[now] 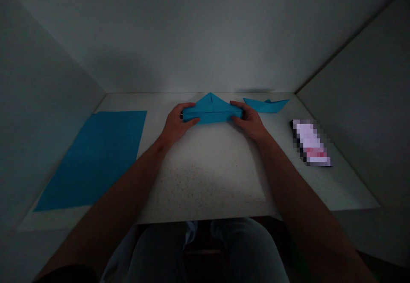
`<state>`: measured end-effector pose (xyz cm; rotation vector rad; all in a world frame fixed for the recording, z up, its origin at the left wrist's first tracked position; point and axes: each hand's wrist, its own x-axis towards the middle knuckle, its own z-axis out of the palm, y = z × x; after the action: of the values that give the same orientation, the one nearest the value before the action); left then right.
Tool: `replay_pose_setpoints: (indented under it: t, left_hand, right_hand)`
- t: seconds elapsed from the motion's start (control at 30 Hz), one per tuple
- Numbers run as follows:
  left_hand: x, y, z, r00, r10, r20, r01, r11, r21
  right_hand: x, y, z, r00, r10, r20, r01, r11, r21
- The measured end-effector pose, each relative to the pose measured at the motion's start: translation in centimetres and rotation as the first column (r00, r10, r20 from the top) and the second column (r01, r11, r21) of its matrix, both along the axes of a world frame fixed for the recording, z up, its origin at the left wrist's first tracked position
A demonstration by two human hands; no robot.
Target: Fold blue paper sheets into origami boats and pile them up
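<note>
A folded piece of blue paper (212, 113), with a peaked top and a flat band along its lower edge, is held between my two hands above the far part of the table. My left hand (179, 121) grips its left end, fingers behind and thumb in front. At the other end my right hand (250, 120) pinches the band in the same way. Just right of that hand lies a finished blue paper boat (267, 105), close to the back wall. The fingertips behind the paper are partly hidden.
Blue paper (102, 155) lies flat on the left of the white table (205, 167). A phone (310, 143), blurred into blocks, rests at the right. Walls (198, 31) enclose the table at the back and both sides. My legs are below the front edge.
</note>
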<state>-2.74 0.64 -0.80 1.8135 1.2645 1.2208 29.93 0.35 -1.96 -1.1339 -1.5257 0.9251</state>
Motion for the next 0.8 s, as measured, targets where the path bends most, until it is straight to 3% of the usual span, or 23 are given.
replay_pose_setpoints:
  t: [0.17, 0.33, 0.6, 0.8]
  left_hand:
    - [0.2, -0.1, 0.3, 0.999, 0.038, -0.028, -0.038, 0.999, 0.000]
    - [0.4, -0.2, 0.6, 0.998, 0.056, 0.035, -0.055, 0.998, -0.020]
    - [0.6, 0.3, 0.5, 0.977, 0.076, 0.199, -0.071, 0.997, -0.031]
    - [0.4, 0.3, 0.8, 0.938, 0.024, 0.345, 0.001, 0.997, -0.071]
  right_hand:
    - [0.0, 0.0, 0.5, 0.984, -0.129, 0.124, 0.122, 0.991, 0.064]
    - [-0.1, 0.1, 0.8, 0.975, -0.189, 0.115, 0.172, 0.974, 0.145]
    - [0.0, 0.5, 0.6, 0.986, -0.163, 0.043, 0.159, 0.983, 0.095]
    - [-0.2, 0.4, 1.2, 0.981, -0.191, -0.030, 0.192, 0.981, 0.033]
